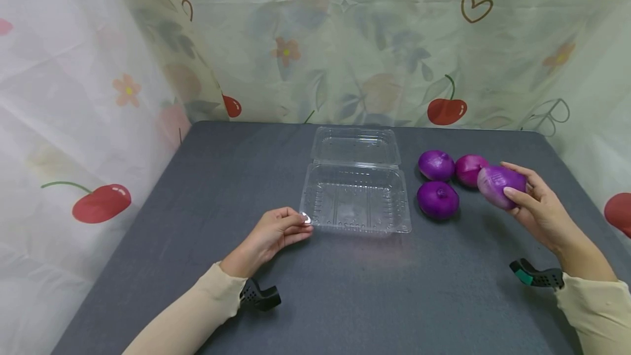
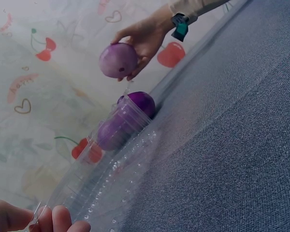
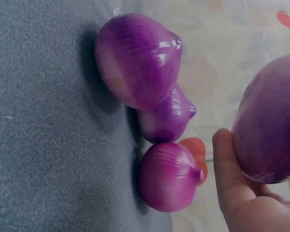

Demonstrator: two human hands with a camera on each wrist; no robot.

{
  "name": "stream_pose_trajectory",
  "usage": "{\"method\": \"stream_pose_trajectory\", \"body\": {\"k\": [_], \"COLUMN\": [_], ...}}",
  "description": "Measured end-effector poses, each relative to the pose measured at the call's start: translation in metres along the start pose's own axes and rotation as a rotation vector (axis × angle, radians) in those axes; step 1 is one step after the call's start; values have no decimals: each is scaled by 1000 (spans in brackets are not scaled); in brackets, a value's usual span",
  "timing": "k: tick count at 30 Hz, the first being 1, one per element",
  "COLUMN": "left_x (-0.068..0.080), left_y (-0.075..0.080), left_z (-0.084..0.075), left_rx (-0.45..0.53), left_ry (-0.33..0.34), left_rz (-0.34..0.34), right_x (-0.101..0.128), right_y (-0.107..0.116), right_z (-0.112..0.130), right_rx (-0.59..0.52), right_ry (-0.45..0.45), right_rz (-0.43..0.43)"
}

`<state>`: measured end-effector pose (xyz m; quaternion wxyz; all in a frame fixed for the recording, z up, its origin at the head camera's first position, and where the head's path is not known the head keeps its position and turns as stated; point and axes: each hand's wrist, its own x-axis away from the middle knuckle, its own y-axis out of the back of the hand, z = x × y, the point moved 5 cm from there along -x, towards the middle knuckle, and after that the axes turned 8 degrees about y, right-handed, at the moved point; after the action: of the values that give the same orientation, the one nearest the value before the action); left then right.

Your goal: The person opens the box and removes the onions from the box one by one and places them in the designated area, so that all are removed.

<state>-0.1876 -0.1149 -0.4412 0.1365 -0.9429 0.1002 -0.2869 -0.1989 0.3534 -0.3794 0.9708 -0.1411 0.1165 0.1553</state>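
A clear plastic clamshell box (image 1: 355, 229) lies with its lid (image 1: 356, 144) folded back at the middle of the table. My left hand (image 1: 281, 232) pinches the box's near left corner between thumb and fingers. To the right, my right hand (image 1: 542, 210) holds a purple onion (image 1: 499, 184) above the table, thumb on its near side. Three more onions stand just left of it: one at the back (image 1: 436, 165), a pinker one (image 1: 471, 170) beside it, and a dark one (image 1: 438, 200) nearer. In the right wrist view the held onion (image 3: 273, 121) is cut off by the frame edge.
The dark grey table (image 1: 345, 300) ends at a printed curtain (image 1: 335, 70) behind it. White cloth (image 1: 59, 136) hangs along the left side. Each wrist carries a black camera mount, such as the right one (image 1: 539, 276).
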Motion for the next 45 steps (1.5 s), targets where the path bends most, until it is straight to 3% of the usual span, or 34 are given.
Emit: {"method": "stream_pose_trajectory", "body": {"k": [4,9,15,17,27,45], "left_x": [0,1,2,2,0,1], "left_y": [0,1,1,2,1,1], "left_z": [0,0,-1,-1,1,0], "left_rx": [0,-4,-9,-9,-6,7], "left_ry": [-2,0,-4,-5,-1,8], "left_rz": [2,-1,-1,0,-1,-16], "right_x": [2,4,3,3,2,2], "right_y": [4,9,14,15,12,9], "right_z": [-3,-6,-8,-9,-19,-31], "right_rx": [71,263,797,921,999,995], "right_ry": [-37,-128,-244,-275,-369,-404], "right_rz": [-70,-186,-198,-183,-129,-51]}}
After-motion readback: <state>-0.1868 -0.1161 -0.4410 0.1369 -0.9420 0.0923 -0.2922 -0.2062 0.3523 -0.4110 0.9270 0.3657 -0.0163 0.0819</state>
